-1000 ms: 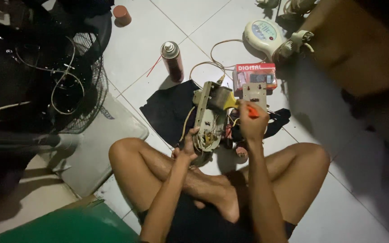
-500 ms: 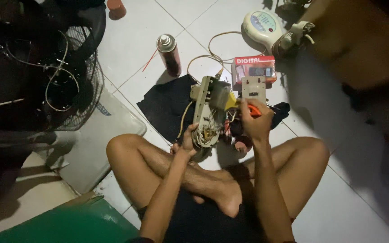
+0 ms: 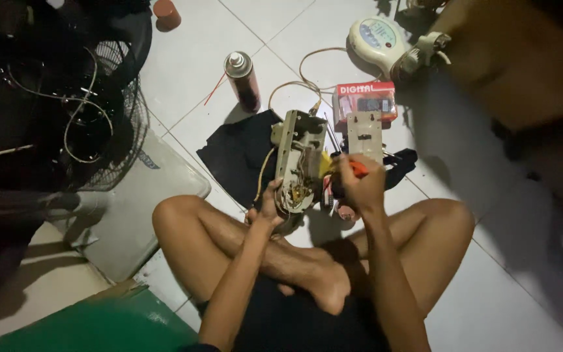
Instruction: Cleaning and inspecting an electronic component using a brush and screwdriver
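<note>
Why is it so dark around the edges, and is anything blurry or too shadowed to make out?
Head view: light falls mainly on the white floor tiles and the opened device held by the left hand; the fan guard at left and the upper right corner sink into shadow; the right hand looks slightly soft.

A beige opened casing (image 3: 298, 160), an orange-handled tool (image 3: 358, 168), a seemingly dark-red spray can (image 3: 244, 80), black cloth (image 3: 239, 153).

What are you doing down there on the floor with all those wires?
A person sits cross-legged on the tiled floor. Their left hand steadies an opened appliance housing with wires showing inside. Their right hand grips an orange-handled tool right beside it. A spray can, a red box and a black fan grille lie around them.
</note>
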